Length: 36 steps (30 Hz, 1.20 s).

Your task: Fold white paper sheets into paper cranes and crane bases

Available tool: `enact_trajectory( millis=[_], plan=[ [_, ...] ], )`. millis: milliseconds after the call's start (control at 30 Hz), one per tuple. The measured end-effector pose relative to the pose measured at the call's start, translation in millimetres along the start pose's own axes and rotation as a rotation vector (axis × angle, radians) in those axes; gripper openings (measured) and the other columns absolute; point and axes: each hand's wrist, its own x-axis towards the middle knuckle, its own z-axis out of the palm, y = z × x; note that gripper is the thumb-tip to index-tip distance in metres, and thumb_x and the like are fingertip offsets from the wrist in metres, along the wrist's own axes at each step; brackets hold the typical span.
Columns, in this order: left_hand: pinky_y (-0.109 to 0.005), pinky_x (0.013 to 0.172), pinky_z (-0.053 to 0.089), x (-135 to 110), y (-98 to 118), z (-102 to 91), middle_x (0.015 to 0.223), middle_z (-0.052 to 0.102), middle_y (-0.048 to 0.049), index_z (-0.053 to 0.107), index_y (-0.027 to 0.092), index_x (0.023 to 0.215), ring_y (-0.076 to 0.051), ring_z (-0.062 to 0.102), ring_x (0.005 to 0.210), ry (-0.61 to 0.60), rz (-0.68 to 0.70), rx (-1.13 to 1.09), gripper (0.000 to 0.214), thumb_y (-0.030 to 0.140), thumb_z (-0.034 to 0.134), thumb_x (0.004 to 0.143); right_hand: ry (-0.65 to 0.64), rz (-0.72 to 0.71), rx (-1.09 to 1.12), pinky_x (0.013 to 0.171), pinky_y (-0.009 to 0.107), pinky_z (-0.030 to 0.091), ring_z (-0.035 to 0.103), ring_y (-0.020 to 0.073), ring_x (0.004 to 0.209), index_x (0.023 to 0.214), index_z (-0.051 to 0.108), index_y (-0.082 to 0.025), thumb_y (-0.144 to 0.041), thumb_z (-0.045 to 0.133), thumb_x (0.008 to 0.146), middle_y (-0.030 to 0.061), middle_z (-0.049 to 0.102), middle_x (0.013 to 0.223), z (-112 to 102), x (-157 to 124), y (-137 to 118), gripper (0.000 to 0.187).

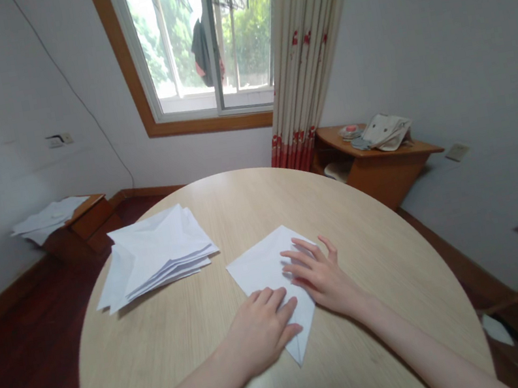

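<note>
Over folded paper (258, 263): left hand (262, 329) loosely spread, right hand (321, 276) wider; paper likely light, easily creased; I'd hold edges.

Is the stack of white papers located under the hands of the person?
No, the left hand and right hand are over the folded sheet; the stack lies apart.

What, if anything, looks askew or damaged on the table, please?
The paper stack at left looks askew: its sheets lie misaligned, corners jutting unevenly. The folded sheet beneath the left hand and right hand shows no visible damage.
</note>
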Motion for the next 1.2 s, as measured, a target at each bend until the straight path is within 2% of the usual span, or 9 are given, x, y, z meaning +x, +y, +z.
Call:
enact_trajectory(
  millis=[100, 167, 333, 433, 533, 600, 667, 867, 1200],
  plan=[
    [-0.041, 0.084, 0.047, 0.9, -2.5, -0.6, 0.117, 0.06, -0.0101, 0.052, 0.018, 0.123, -0.027, 0.055, 0.101, -0.013, -0.03, 0.024, 0.033, 0.037, 0.043, 0.098, 0.042, 0.01, -0.024, 0.109, 0.055, 0.01, 0.035, 0.0264, 0.133, 0.125, 0.054, -0.027, -0.02, 0.045, 0.096, 0.0061, 0.055, 0.138, -1.7, -0.8, 1.6, 0.031],
    [-0.041, 0.083, 0.047, 1.7, -4.4, -2.4, 0.116, 0.06, -0.0099, 0.052, 0.018, 0.123, -0.027, 0.055, 0.101, -0.027, -0.052, 0.035, 0.031, 0.035, 0.041, 0.099, 0.069, 0.009, -0.025, 0.109, 0.052, 0.018, 0.035, 0.0261, 0.133, 0.133, 0.048, -0.024, -0.017, 0.043, 0.096, 0.0091, 0.051, 0.141, -3.8, -1.8, 3.0, 0.038],
    [-0.04, 0.081, 0.047, 2.2, -8.6, -8.1, 0.113, 0.06, -0.0091, 0.053, 0.019, 0.119, -0.026, 0.055, 0.099, -0.052, -0.106, 0.042, 0.026, 0.031, 0.041, 0.099, 0.082, -0.015, 0.031, 0.102, 0.045, 0.035, 0.039, 0.0263, 0.129, 0.14, 0.04, -0.02, -0.013, 0.04, 0.094, 0.0134, 0.047, 0.142, -8.8, -2.5, 3.2, 0.047],
    [-0.04, 0.08, 0.048, 1.5, -9.9, -8.4, 0.113, 0.059, -0.0096, 0.054, 0.018, 0.118, -0.027, 0.055, 0.099, -0.042, -0.114, 0.036, 0.025, 0.029, 0.041, 0.099, 0.04, 0.035, 0.083, 0.095, 0.044, 0.042, 0.05, 0.027, 0.116, 0.131, 0.048, -0.019, -0.015, 0.04, 0.094, 0.0149, 0.057, 0.129, -10.7, -1.8, 1.3, 0.038],
    [-0.04, 0.079, 0.048, 0.5, -11.3, -6.4, 0.112, 0.059, -0.0097, 0.054, 0.019, 0.119, -0.027, 0.055, 0.097, -0.024, -0.111, 0.03, 0.026, 0.028, 0.04, 0.099, -0.063, 0.121, 0.083, 0.08, 0.037, 0.046, 0.06, 0.0246, 0.092, 0.101, 0.061, -0.016, -0.022, 0.041, 0.097, 0.0121, 0.067, 0.099, -10.8, -2.1, 1.1, 0.022],
    [-0.04, 0.08, 0.047, -0.1, -12.8, -4.9, 0.111, 0.059, -0.0094, 0.055, 0.02, 0.118, -0.026, 0.055, 0.097, 0.0, -0.109, 0.016, 0.026, 0.027, 0.039, 0.099, -0.152, 0.166, 0.044, 0.071, 0.034, 0.045, 0.061, 0.022, 0.077, 0.08, 0.062, -0.018, -0.026, 0.042, 0.098, 0.0075, 0.068, 0.08, -9.6, -3.5, 2.5, 0.028],
    [-0.041, 0.083, 0.048, -0.6, -14.5, -3.4, 0.111, 0.06, -0.0093, 0.056, 0.02, 0.118, -0.026, 0.055, 0.099, 0.03, -0.102, -0.008, 0.026, 0.027, 0.039, 0.099, -0.222, 0.187, 0.02, 0.067, 0.032, 0.042, 0.062, 0.0203, 0.07, 0.07, 0.061, -0.019, -0.027, 0.044, 0.098, 0.0048, 0.067, 0.071, -7.7, -5.3, 4.4, 0.033],
    [-0.041, 0.094, 0.047, -1.6, -18.4, 1.7, 0.124, 0.056, -0.0107, 0.058, 0.019, 0.119, -0.026, 0.053, 0.114, 0.069, -0.094, -0.096, 0.026, 0.023, 0.047, 0.097, -0.298, 0.194, 0.042, 0.065, 0.03, 0.041, 0.064, 0.0197, 0.07, 0.071, 0.065, -0.018, -0.028, 0.047, 0.096, 0.0048, 0.069, 0.073, -4.8, -7.9, 6.2, 0.033],
    [-0.043, 0.094, 0.049, -1.9, -19.9, 3.7, 0.126, 0.057, -0.0123, 0.058, 0.02, 0.121, -0.026, 0.054, 0.115, 0.083, -0.087, -0.121, 0.028, 0.021, 0.044, 0.097, -0.325, 0.163, 0.083, 0.065, 0.029, 0.04, 0.063, 0.0191, 0.068, 0.07, 0.065, -0.018, -0.021, 0.049, 0.094, 0.0044, 0.068, 0.071, -6.5, -4.6, 1.0, 0.029]
  ],
)
